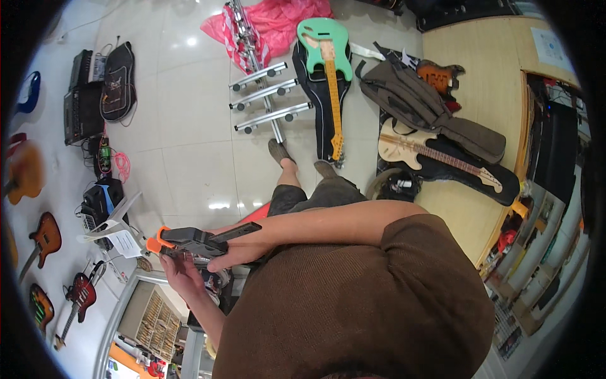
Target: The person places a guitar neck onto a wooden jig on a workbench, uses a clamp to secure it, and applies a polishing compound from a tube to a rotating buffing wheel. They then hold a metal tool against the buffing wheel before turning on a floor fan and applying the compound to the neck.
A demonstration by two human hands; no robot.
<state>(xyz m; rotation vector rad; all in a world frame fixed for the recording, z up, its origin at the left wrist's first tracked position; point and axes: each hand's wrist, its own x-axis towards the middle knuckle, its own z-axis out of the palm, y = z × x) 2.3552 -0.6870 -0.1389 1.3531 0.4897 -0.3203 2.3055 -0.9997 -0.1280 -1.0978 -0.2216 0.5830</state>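
In front of my body, to the left, I hold a black bar clamp (189,240) with orange jaw pads; its flat dark bar points to the right. My right hand (238,252) is closed around the bar side of the clamp's body. From below, my left hand (183,278) has its fingers closed on the clamp near the orange pads. Part of the clamp's underside is hidden by my fingers. Nothing shows between the clamp's jaws.
A mint-green guitar (323,38) lies on a black gig bag beyond my feet, beside a metal stand (265,95). An unpainted guitar (404,144) and a brown gig bag (416,95) are at the right. Several guitars hang on the left wall, above a paper sheet (126,242).
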